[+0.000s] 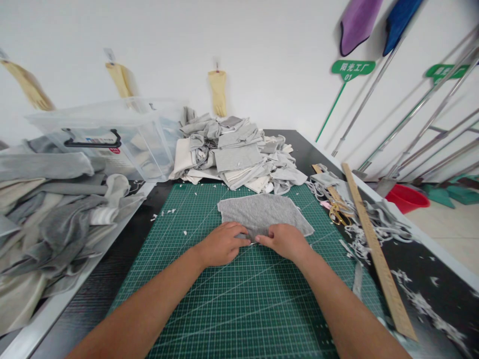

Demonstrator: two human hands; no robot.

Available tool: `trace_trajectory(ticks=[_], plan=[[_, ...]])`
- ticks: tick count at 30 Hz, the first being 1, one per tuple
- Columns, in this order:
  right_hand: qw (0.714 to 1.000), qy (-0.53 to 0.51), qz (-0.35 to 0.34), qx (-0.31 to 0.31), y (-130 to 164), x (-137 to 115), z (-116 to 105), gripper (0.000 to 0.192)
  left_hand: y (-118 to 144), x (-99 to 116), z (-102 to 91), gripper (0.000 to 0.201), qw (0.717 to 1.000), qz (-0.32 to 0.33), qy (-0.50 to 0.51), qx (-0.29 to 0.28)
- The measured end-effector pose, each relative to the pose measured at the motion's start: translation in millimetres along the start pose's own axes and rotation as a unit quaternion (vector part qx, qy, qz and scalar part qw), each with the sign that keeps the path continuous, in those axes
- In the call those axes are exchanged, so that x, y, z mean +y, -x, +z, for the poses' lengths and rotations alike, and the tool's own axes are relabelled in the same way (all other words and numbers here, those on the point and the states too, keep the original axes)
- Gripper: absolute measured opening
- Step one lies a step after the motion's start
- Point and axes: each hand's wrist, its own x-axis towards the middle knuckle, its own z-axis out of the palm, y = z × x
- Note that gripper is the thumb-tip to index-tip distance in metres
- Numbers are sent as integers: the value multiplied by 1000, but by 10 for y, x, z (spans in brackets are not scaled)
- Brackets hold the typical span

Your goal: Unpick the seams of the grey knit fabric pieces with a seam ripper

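A grey piece of knit fabric (262, 212) lies on the green cutting mat (224, 309), its near edge between my two hands. My left hand (223, 243) pinches that edge, thumb and fingers pressed together at the cloth. Just to its right, my right hand (286, 240) grips the same edge, with the thumb pointing towards the left one. The two thumbs are almost touching. A thin light strip of the fabric's edge shows between them. The palms and the undersides of the fingers are hidden.
Behind the mat rises a pile of grey and white fabric pieces (239, 154). At left stand a clear plastic bin (149, 144) and more heaped cloth (56, 229). To the right lie a wooden ruler (377, 249), gold-handled scissors (339, 214) and fabric scraps (361, 242).
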Motion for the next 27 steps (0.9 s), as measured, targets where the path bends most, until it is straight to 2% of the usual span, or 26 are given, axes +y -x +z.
trace_trajectory(ticks=[27], plan=[[1000, 17, -5, 21, 22, -38, 17, 57, -14, -6, 12, 40, 1000, -11, 19, -4]])
